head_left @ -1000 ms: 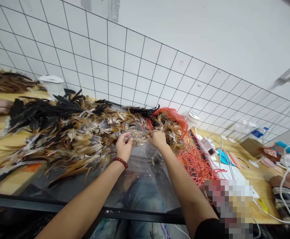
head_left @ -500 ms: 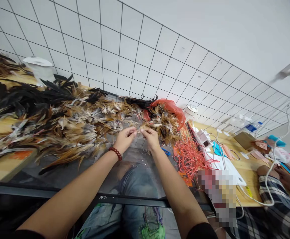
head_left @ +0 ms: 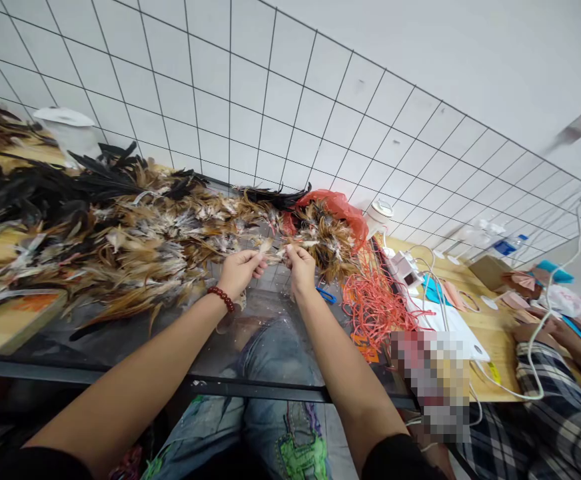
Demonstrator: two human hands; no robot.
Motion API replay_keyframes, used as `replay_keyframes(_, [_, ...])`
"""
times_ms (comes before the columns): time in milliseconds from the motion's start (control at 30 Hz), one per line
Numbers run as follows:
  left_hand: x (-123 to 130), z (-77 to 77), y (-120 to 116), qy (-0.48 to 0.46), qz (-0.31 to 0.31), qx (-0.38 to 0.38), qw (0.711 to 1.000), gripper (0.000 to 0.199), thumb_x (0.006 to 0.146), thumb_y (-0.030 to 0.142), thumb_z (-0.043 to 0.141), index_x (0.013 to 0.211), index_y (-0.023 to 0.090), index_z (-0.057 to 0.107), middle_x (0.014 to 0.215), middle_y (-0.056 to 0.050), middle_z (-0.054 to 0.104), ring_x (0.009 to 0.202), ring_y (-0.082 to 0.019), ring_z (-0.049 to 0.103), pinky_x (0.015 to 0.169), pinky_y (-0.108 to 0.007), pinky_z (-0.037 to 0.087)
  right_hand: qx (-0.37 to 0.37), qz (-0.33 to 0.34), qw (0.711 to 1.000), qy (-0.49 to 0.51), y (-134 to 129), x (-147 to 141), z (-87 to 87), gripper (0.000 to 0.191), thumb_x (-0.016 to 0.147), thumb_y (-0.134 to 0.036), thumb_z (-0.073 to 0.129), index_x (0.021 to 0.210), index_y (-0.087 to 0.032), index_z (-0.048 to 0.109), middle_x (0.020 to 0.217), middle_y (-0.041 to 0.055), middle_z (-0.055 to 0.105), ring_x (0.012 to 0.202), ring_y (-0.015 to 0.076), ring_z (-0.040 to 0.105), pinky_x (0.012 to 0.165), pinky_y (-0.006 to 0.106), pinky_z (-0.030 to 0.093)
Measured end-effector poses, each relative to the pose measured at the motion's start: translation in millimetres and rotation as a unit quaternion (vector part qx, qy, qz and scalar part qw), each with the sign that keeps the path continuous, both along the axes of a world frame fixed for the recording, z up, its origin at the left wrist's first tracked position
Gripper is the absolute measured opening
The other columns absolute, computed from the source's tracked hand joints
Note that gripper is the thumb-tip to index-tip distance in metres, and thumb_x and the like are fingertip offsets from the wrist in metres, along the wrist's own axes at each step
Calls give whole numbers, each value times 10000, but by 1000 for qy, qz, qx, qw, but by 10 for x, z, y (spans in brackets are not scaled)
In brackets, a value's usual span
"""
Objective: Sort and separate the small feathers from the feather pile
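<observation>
My left hand point(head_left: 241, 272), with a dark red bead bracelet point(head_left: 222, 297) on its wrist, is closed in a pinch on a small pale feather point(head_left: 265, 247). Just to its right, my right hand point(head_left: 300, 268) also pinches at fingertip level; a pale wisp shows by its thumb, too small to name surely. Both hands hover over the dark tabletop point(head_left: 265, 303). Brown and tan feathers point(head_left: 155, 257) lie heaped to the left, with long black feathers point(head_left: 40, 193) behind. Another feather bunch point(head_left: 328, 240) sits in a red plastic bag point(head_left: 343, 210) beyond my right hand.
Tangled red plastic string point(head_left: 378, 307) and a blue-handled tool point(head_left: 326, 295) lie to the right. Cables cross a white board point(head_left: 453, 327). A black wire grid point(head_left: 250, 100) stands behind. At far right is another person's plaid sleeve point(head_left: 545, 373).
My hands have drawn slightly apart, the left one shifting left. A pale feather now shows more plainly at my left fingertips. The whole view has shifted a little.
</observation>
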State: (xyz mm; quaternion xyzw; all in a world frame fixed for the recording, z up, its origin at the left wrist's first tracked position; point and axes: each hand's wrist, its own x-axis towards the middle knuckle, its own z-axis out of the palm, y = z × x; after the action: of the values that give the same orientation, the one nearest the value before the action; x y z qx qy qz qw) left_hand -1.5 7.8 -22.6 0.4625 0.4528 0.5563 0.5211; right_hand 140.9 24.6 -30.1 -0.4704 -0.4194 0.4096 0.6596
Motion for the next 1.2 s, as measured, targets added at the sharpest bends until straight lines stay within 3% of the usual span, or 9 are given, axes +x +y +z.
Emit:
replay_keyframes(133, [-31,48,-3,-77,-1,-38,996,342,564,396,786,720,105,696,673,-75,682,556,-128,592,565,-277,501,26,38,999,-17,-13,-27,-6,250,673,-408,682,628,-167,631,541,-49,512,501,70,370,507,213,321])
replay_keyframes(267, [-63,89,-24,-142,-78,-95,982,289,596,310,786,757,87,696,707,-107,690,641,-160,640,616,-288,525,76,86,991,-62,-61,-115,2,170,693,-351,685,720,-184,704,711,-12,648,674,112,548,688,241,439])
replay_keyframes(400, [-74,77,-35,-139,-154,-110,972,213,666,287,745,740,93,696,728,-103,681,609,-128,612,597,-259,512,74,71,990,-97,-62,-121,-19,178,706,-358,673,751,-193,721,766,2,672,746,134,579,753,262,458])
replay_keyframes(567, [-62,70,-51,-102,-187,-117,970,233,643,301,766,687,91,677,661,-84,652,537,-106,564,533,-247,473,92,85,985,-115,-60,-96,-48,170,711,-356,679,744,-196,726,715,-11,634,685,115,550,699,250,444])
replay_keyframes(700, [-47,113,-74,-104,-164,-106,975,294,562,325,811,665,88,669,602,-60,631,488,-95,535,470,-224,435,74,92,990,-83,-81,-108,8,217,698,-388,681,765,-184,715,698,-7,624,654,114,527,655,249,440])
replay_keyframes(867, [-16,136,-74,-73,-16,-53,996,333,499,343,827,659,90,682,556,-41,637,457,-96,534,460,-228,432,26,89,996,-10,-107,-135,88,295,628,-410,729,788,-166,683,640,-26,601,574,85,470,586,220,414])
replay_keyframes(967, [-3,113,-62,-46,17,-27,998,316,518,348,815,676,99,699,535,-31,638,451,-103,538,466,-236,441,40,125,991,-8,-118,-177,81,261,618,-380,745,762,-172,682,673,-21,627,605,95,504,624,232,432])
replay_keyframes(1067, [-11,101,-59,-17,14,-16,1000,303,521,330,820,690,104,710,515,-24,631,443,-104,532,457,-234,434,62,141,988,-16,-110,-195,60,217,635,-359,736,745,-178,691,729,-9,653,674,115,547,690,254,448])
replay_keyframes(1200, [-67,137,-60,-70,-90,-55,992,328,560,343,815,734,86,708,650,-77,686,523,-116,587,509,-234,470,57,102,993,-28,-80,-136,50,204,656,-367,710,650,-168,666,667,-18,628,656,113,537,686,252,436])
